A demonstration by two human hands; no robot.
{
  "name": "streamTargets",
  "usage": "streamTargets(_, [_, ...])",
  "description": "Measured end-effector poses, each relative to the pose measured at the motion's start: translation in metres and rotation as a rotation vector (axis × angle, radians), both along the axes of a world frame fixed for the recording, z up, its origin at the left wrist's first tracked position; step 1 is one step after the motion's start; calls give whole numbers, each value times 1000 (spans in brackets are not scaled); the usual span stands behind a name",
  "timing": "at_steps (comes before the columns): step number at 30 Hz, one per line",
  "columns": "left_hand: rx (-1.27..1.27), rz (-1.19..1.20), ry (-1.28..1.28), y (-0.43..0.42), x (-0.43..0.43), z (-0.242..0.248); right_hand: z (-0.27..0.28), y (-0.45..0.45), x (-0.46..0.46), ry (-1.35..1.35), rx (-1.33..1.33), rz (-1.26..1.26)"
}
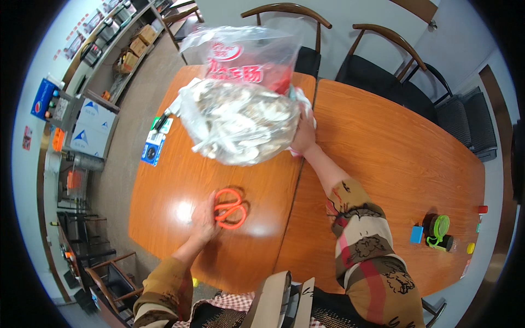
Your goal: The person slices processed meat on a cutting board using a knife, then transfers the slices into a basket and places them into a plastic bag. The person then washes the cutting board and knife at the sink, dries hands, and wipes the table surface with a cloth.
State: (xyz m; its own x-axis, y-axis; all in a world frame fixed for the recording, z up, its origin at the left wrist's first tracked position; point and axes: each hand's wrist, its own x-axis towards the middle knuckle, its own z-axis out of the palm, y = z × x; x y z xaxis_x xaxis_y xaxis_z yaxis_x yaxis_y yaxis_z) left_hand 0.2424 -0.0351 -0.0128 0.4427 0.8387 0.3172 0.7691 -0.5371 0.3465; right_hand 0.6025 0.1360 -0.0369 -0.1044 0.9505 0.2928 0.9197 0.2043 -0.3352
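My left hand [204, 215] is low over the near left of the wooden table, closed around the blade end of a pair of scissors. The orange handle loops of the scissors [230, 208] stick out to its right; the blades are hidden. Farther off, my right hand [304, 133] is against the right side of a clear plastic bag [246, 119] packed with pale, flaky pieces that I cannot identify. Its fingers are partly hidden by the bag. Just behind stands a clear bag with red printing [250, 61]. A white and pink cloth or wrapper [307, 110] shows beside my right hand.
Two wooden tables [381, 164] meet at a seam. Blue-and-white packs [153, 148] and a black-handled item [163, 119] sit at the left edge. Rightward are a green-lidded jar [441, 226] and a blue box [416, 234]. Chairs [379, 78] line the far side.
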Motion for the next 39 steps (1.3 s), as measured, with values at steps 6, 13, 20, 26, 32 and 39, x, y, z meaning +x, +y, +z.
streamTargets(6, [4,30,16,-1,-5,-3,18,-96,-72,-51,-307,-202])
streamTargets(13, [-257,-67,-185,-2,-18,10,24,-263,-192,-94,-175,-60])
streamTargets(20, [-705,33,-307,8,-171,71,31,-362,-322,-45,-330,161])
streamTargets(26, [-742,52,-917,-17,-336,70,23,-161,-377,-84,-204,-83])
streamTargets(32, [-843,135,-1430,-35,-392,116,17,-52,-464,-39,-170,141])
streamTargets(39, [-959,159,-1323,75,-474,83,28,-231,-520,88,-160,644])
